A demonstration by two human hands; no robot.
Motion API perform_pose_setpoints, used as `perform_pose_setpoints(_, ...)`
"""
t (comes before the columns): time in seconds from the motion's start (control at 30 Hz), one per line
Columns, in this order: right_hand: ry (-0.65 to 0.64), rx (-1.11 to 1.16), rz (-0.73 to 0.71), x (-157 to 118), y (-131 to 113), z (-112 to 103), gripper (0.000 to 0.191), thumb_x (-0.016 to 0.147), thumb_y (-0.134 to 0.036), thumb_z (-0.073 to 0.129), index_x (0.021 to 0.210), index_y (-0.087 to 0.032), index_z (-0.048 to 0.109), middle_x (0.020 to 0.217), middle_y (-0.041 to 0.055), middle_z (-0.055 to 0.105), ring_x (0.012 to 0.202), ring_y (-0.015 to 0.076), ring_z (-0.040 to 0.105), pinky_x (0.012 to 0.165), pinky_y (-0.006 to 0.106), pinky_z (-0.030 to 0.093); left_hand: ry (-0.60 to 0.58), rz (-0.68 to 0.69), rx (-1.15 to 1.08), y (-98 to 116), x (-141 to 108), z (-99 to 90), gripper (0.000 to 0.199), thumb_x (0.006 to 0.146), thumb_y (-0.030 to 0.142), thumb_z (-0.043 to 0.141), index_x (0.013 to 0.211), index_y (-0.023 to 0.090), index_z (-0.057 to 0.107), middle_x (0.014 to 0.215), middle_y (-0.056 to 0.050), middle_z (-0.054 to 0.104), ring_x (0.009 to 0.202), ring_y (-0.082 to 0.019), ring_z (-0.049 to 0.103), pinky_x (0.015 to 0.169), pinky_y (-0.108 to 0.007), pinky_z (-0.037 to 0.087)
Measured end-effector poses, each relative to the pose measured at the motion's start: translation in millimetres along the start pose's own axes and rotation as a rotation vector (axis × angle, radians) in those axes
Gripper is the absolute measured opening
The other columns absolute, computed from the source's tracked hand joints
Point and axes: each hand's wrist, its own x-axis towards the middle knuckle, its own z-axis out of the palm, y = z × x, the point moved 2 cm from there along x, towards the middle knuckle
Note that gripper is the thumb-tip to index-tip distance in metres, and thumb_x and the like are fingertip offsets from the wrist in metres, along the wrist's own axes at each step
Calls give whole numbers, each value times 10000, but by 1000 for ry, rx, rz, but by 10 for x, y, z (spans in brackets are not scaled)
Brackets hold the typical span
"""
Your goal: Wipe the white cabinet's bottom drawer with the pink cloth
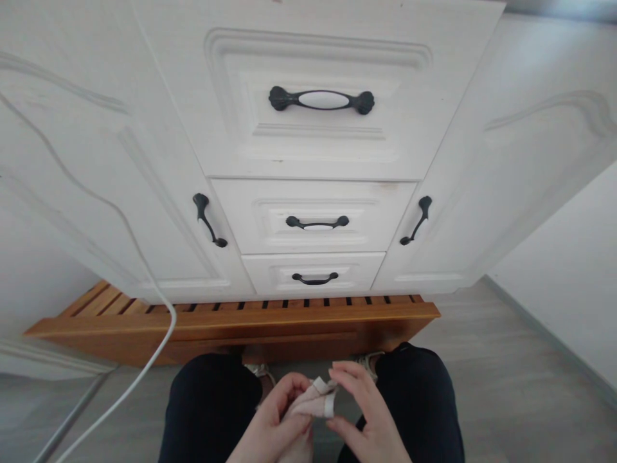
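Note:
My left hand (277, 418) is closed around a small pale pinkish cloth (313, 402) with white edging, bunched up low between my knees. Part of the cloth is hidden by the fingers. Just to its right is my right hand (364, 411), thumb and fingers apart on either side of the cloth's free end. The fingertips come very close to the cloth; whether they touch it I cannot tell.
Ahead stands a white cabinet (318, 151) with dark handles. A brown slatted wooden bench (308, 315) runs along its base. A white cable (144, 370) hangs down at the left. My dark-trousered knees (209, 405) flank the hands above the grey floor (511, 386).

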Motion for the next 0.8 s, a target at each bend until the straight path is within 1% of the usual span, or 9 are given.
perform_pose_setpoints(0.1,56,-44,-115,54,-89,79,309,867,-276,667,1165,-354,660,1186,53,637,1064,204,632,901,309,536,-40,3,-87,21,5,31,272,744,365,706,931,230,562,836,32,567,771,-136,496,706,-265,381)
perform_pose_setpoints(0.2,127,-10,-126,146,-164,103,154,918,-255,588,1037,-301,674,1072,43,651,984,176,643,843,275,540,-105,-11,-213,-4,24,83,440,693,521,770,954,227,573,841,18,579,765,-138,503,712,-275,384)
perform_pose_setpoints(0.3,130,20,-131,240,-254,113,76,926,-253,574,954,-269,643,1014,29,660,937,163,638,816,267,529,-45,-78,-412,-85,63,166,511,632,643,766,868,221,600,800,9,564,740,-145,514,711,-293,406)
perform_pose_setpoints(0.37,96,10,-176,284,-327,127,57,927,-238,568,927,-259,621,984,15,668,916,153,631,804,261,518,28,-122,-524,-127,86,225,485,663,687,708,786,232,590,771,4,549,768,-168,539,736,-312,438)
perform_pose_setpoints(0.47,73,-47,-245,297,-397,139,72,920,-208,561,927,-258,613,981,6,679,915,149,628,814,265,510,42,-150,-603,-102,96,275,348,740,562,717,823,249,590,808,13,577,828,-162,574,785,-301,456)
perform_pose_setpoints(0.6,52,-130,-189,242,-339,105,104,879,-175,599,916,-264,637,1090,31,676,989,172,635,848,278,518,18,-119,-635,17,97,201,303,759,410,768,821,211,549,747,45,565,658,-78,523,642,-222,413)
perform_pose_setpoints(0.67,-6,-127,-142,215,-281,89,66,878,-206,619,887,-264,649,1194,48,654,1081,199,618,903,310,513,34,-87,-567,63,101,125,332,774,426,755,798,212,501,686,64,538,574,-57,461,554,-192,357)
perform_pose_setpoints(0.73,-63,-95,-136,198,-236,93,34,887,-268,624,882,-268,657,1255,53,631,1172,227,576,968,351,491,22,-69,-463,101,104,57,358,774,438,753,807,220,471,692,70,534,574,-56,439,540,-181,329)
perform_pose_setpoints(0.8,-87,-70,-157,192,-213,117,63,901,-319,607,900,-277,655,1180,45,651,1199,240,549,989,377,473,0,-43,-319,144,105,2,371,761,434,762,807,218,463,725,70,523,634,-70,445,585,-187,347)
